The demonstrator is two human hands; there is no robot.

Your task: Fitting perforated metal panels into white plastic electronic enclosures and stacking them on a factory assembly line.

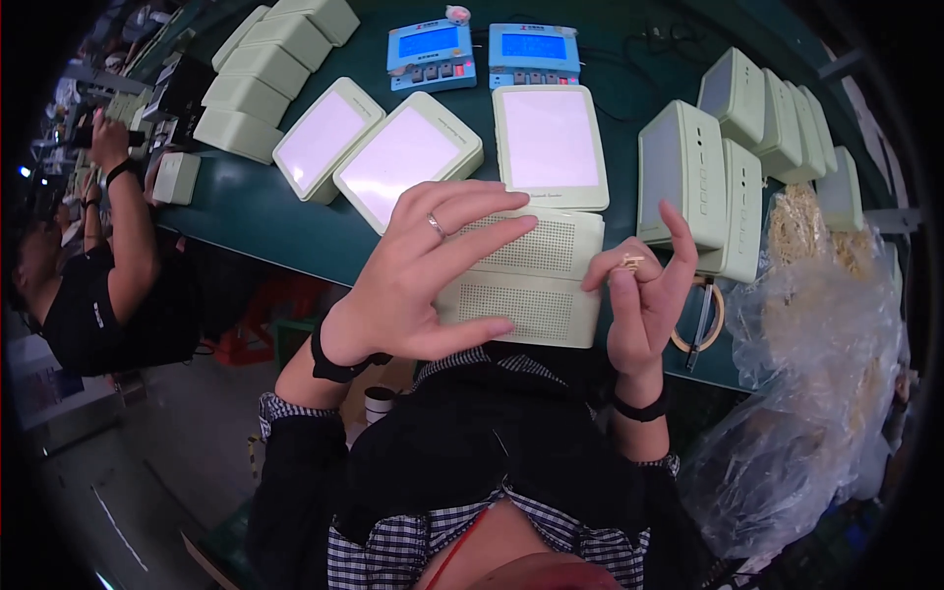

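"Bracing which unit—and where?"

"Left grip (418, 264), spread wide, apparently steadies the perforated cream case (551, 281) at the desk's (241, 213) near edge; right grip (644, 313), pinched—small yellowish pieces (632, 263) held, presumably within reach."

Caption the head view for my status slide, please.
Left hand spread over a pale perforated case, right hand beside it holding small yellowish pieces, two blue units beyond.

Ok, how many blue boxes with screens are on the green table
2. One blue box is at the far side, left of centre; the second blue box is just right of it, beyond a pale white-panelled box. I see no others, though one could be hidden.
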